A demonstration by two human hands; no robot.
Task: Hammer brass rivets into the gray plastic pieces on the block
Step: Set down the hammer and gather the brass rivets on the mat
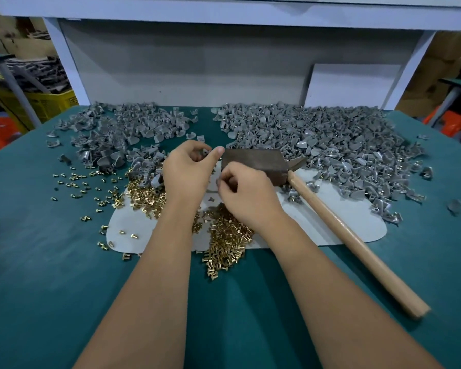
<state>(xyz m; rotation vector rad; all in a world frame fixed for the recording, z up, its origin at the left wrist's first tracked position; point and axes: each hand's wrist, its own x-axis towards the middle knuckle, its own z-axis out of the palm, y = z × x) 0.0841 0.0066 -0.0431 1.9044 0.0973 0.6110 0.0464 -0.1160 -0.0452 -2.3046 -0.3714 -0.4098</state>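
Your left hand sits just left of the dark block, its fingers curled and its thumb tip touching the block's left end; a gray plastic piece shows between the fingertips, so it pinches that piece, though most of the piece is hidden; your right hand lies just in front of the block with its fingers bent inward and fingertips brought together near the left hand's thumb; whether it has a rivet between them I cannot tell, because the fingertips hide whatever is there; the block stands on a pale mat spread over the green table; the hammer lies untouched on the mat to your right, its metal head against the block's right end and its wooden handle running toward you and to the right, out past the mat's edge onto the table; brass rivets are heaped on the mat's near edge between your forearms, with another heap to the left of your left wrist and loose ones scattered further left over the table; a pile of gray pieces fills the table behind and to the right of the block; a second, smaller pile lies behind and to the left.
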